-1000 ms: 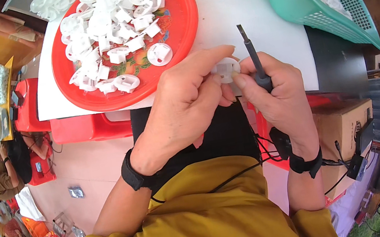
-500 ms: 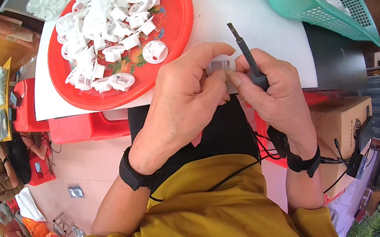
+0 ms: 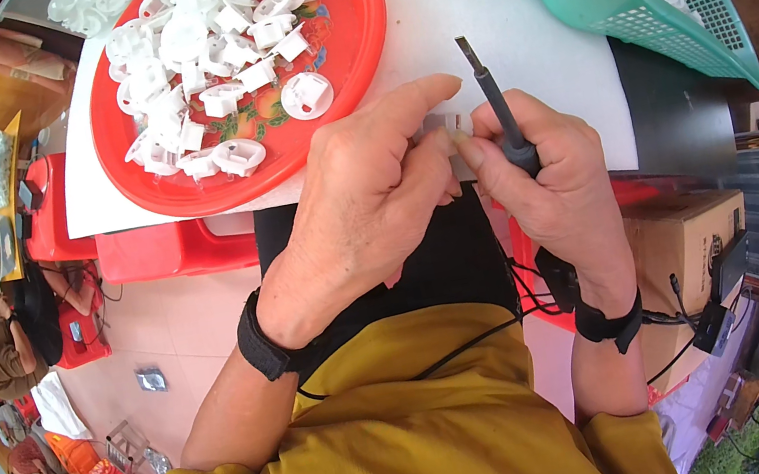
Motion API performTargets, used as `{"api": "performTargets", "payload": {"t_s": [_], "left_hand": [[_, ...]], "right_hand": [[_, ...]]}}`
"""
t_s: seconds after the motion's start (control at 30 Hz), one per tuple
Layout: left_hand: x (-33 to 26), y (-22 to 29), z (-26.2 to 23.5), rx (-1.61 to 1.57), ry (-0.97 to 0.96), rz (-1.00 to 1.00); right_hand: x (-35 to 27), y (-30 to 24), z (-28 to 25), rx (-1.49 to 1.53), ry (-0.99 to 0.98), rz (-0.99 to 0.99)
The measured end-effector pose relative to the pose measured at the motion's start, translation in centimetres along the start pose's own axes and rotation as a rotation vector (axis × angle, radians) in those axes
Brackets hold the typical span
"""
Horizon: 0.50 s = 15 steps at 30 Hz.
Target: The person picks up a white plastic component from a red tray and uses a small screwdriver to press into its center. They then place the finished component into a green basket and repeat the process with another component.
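Red tray (image 3: 363, 87) holds white plastic rings (image 3: 204, 45); green basket (image 3: 636, 19) holds more. Left hand (image 3: 365, 209) pinches a small white part (image 3: 453, 125); right hand (image 3: 553, 186) grips a dark tool (image 3: 497, 110).

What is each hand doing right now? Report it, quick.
Left hand: closed, pinching a small white plastic part.
Right hand: closed around a dark screwdriver, thumb on the same part.

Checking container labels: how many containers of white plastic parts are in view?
2. The red tray sits upper left of the hands, piled with white parts; the green basket sits upper right, partly cut off. More may lie out of view.
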<state>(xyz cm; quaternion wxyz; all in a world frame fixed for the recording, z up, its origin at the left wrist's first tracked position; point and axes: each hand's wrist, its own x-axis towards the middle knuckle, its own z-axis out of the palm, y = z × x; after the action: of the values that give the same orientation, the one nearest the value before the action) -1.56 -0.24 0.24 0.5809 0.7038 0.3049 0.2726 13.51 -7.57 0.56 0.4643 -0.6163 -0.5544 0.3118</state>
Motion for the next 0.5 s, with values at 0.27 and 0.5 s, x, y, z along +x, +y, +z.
{"api": "performTargets", "payload": {"t_s": [0.27, 0.5], "left_hand": [[-0.05, -0.12, 0.04, -0.006, 0.004, 0.03], [0.06, 0.05, 0.17, -0.05, 0.015, -0.015]], "right_hand": [[-0.03, 0.14, -0.11, -0.048, -0.01, -0.012], [-0.05, 0.18, 0.1, -0.116, -0.001, -0.056]]}}
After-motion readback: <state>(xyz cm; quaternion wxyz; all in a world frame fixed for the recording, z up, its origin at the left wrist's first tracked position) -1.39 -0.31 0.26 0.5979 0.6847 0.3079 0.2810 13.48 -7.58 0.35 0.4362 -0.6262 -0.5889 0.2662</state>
